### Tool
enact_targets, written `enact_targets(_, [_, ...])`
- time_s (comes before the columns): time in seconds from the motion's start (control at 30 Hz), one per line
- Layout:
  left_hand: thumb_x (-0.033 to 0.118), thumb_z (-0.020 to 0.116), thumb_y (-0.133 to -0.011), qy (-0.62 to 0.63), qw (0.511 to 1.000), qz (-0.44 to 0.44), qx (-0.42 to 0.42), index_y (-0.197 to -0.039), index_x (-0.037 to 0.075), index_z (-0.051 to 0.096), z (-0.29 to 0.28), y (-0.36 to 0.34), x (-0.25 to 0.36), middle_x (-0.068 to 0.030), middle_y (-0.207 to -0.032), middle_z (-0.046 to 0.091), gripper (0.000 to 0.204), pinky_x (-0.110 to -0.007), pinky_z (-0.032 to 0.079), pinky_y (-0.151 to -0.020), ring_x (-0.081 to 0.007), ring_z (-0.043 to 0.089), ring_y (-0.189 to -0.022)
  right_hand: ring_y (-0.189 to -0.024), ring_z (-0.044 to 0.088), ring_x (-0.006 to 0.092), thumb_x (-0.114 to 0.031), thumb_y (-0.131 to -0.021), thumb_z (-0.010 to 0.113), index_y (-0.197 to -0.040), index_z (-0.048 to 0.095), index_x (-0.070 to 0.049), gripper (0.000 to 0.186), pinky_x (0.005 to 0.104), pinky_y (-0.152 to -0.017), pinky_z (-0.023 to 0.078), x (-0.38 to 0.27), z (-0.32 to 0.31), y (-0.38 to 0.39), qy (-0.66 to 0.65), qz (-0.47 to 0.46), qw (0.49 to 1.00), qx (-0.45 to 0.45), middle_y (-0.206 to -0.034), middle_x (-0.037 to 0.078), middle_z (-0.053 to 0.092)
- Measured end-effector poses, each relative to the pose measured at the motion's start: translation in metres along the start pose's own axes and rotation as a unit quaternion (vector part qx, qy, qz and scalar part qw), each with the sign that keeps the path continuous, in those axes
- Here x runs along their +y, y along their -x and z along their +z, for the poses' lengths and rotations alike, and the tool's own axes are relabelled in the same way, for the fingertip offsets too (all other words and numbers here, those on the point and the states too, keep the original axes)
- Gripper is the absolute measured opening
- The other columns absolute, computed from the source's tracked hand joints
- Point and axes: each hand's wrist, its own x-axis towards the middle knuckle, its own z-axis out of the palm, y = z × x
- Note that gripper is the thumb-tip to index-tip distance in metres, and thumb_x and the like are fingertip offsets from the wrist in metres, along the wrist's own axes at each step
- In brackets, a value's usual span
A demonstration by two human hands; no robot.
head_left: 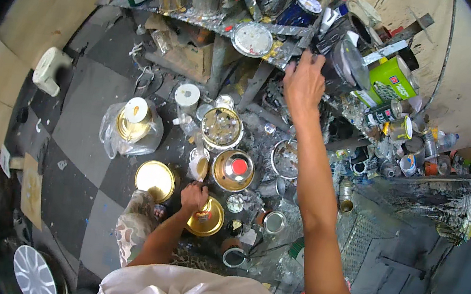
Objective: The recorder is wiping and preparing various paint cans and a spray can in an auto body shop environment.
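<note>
My right hand (305, 84) is stretched out to the paint-caked shelf, fingers apart, beside a large dark paint can (346, 67). Just beyond its fingertips lies a grey, paint-covered stick (312, 34). Low in front of me, my left hand (194, 196) is closed, its fingers hiding whatever is in them. Against those fingers leans a translucent cup (199, 167) with beige contents. Partly under the left hand stands a gold can (209, 225) with a red patch on top. Close by is a silver-topped can with a red cap (238, 167).
Another gold can (155, 179) stands left of the hand, and a bagged can with a white cup (134, 118) farther off. Paint cans and a white lid (252, 39) crowd the shelf. A green can (391, 80) tilts at the right. A white stool (51, 71) is far left.
</note>
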Motion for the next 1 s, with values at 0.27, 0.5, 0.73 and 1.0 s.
enact_targets(0.27, [0.033, 0.052, -0.090, -0.004, 1.000, 0.001, -0.016, -0.100, 0.003, 0.070, 0.003, -0.006, -0.003, -0.0170, -0.105, 0.070, 0.037, -0.048, 0.053, -0.087, -0.0363, 0.066, -0.098, -0.080, 0.066, 0.0458, -0.016, -0.087, 0.066, -0.097, 0.058, 0.001, 0.021, 0.0526, -0.069, 0.054, 0.011, 0.003, 0.007, -0.033, -0.043, 0.995, 0.087, -0.101, 0.022, 0.059])
enact_targets(0.5, [0.034, 0.050, -0.091, -0.003, 0.999, 0.010, -0.042, -0.108, 0.006, 0.070, 0.004, -0.004, -0.007, -0.0174, -0.109, 0.069, 0.039, -0.048, 0.052, -0.089, -0.0365, 0.065, -0.102, -0.076, 0.064, 0.0370, -0.005, -0.079, 0.068, -0.103, 0.063, 0.000, 0.025, 0.0439, -0.066, 0.052, 0.006, -0.054, 0.090, -0.166, -0.026, 0.977, 0.130, -0.093, 0.018, 0.061])
enact_targets(0.73, [0.037, 0.053, -0.091, 0.233, 0.965, -0.057, -0.107, -0.099, 0.004, 0.072, -0.001, -0.012, -0.038, -0.0187, -0.108, 0.069, 0.040, -0.048, 0.052, -0.089, -0.0378, 0.064, -0.103, -0.073, 0.062, 0.0249, -0.001, -0.075, 0.068, -0.104, 0.065, -0.001, 0.029, 0.0361, -0.064, 0.050, 0.019, -0.106, 0.190, -0.195, -0.029, 0.976, 0.093, -0.092, 0.013, 0.063])
enact_targets(1.0, [0.026, 0.071, -0.086, 0.056, 0.962, 0.252, -0.088, -0.135, 0.005, 0.040, -0.151, 0.015, 0.093, -0.0242, -0.129, 0.046, 0.062, -0.051, 0.051, -0.086, -0.0463, 0.059, -0.103, -0.068, 0.062, 0.0169, -0.008, -0.082, 0.068, -0.097, 0.068, -0.001, 0.016, 0.0294, -0.061, 0.050, 0.006, -0.041, 0.224, -0.357, 0.050, 0.889, -0.284, -0.085, 0.009, 0.065])
